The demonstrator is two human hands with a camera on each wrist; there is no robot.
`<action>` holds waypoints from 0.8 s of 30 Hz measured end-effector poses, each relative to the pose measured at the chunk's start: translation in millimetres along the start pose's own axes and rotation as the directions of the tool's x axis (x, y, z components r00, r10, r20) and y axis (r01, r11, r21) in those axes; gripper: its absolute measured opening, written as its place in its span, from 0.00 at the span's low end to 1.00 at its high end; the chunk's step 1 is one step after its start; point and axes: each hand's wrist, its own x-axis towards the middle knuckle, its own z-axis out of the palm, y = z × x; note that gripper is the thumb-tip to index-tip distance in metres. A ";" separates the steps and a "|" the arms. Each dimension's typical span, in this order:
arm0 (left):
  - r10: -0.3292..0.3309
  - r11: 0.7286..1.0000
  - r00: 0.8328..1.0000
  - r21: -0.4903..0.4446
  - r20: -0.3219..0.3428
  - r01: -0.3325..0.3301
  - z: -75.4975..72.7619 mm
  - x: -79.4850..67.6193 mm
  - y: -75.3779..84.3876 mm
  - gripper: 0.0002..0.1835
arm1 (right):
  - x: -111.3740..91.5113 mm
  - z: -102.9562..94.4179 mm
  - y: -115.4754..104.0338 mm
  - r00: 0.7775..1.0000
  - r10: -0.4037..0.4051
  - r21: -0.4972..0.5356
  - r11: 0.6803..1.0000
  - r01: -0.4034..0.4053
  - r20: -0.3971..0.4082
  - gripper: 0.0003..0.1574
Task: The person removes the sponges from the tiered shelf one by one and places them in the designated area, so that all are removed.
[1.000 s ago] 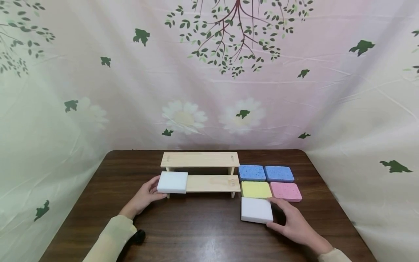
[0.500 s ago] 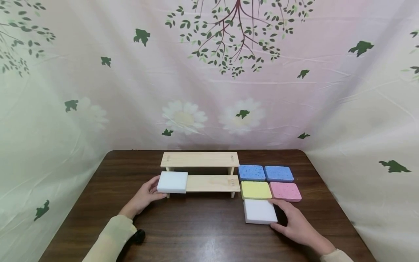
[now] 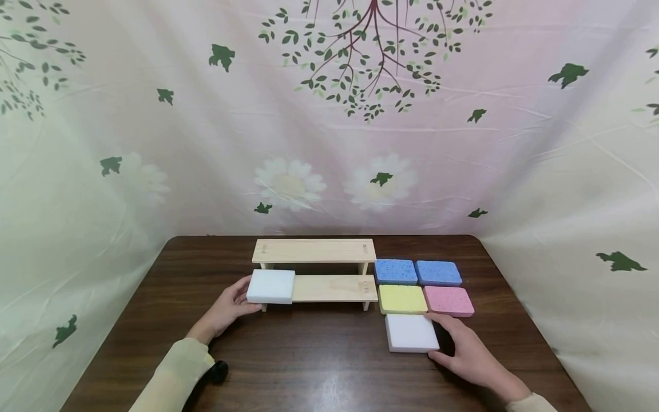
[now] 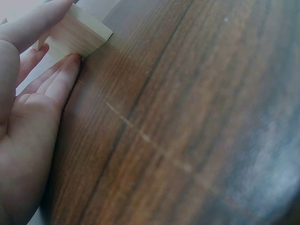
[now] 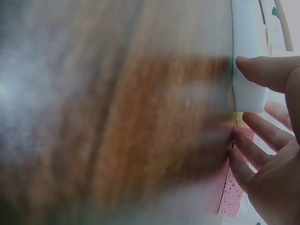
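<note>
In the head view, a white sponge (image 3: 270, 286) lies on the left end of the front low wooden shelf (image 3: 332, 288). At its left edge my left hand (image 3: 230, 304) holds it, thumb at the front corner and fingers behind. A second white sponge (image 3: 412, 333) lies on the table in front of a yellow sponge (image 3: 403, 299). My right hand (image 3: 463, 350) pinches its right end, thumb at the front corner and index finger at the far one. The right wrist view shows the other fingers spread beside a pink sponge (image 5: 232, 192).
A second wooden shelf (image 3: 314, 251) stands behind the first. Two blue sponges (image 3: 395, 272) lie right of the shelves, behind the yellow and pink ones. A small black object (image 3: 218, 372) sits by the left sleeve. A printed cloth (image 3: 329, 143) hangs behind the dark wooden table (image 3: 304, 366).
My right hand and the white sponge on the table have shifted slightly right, and the sponge has turned a little. My left hand and its sponge have stayed put.
</note>
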 end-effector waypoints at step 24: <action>0.032 0.999 0.999 -0.020 0.015 -0.032 0.6 2.5 -1.8 0.51 | 0.2 -5.8 -2.0 0.986 -0.127 -0.063 0.991 0.121 -0.106 0.51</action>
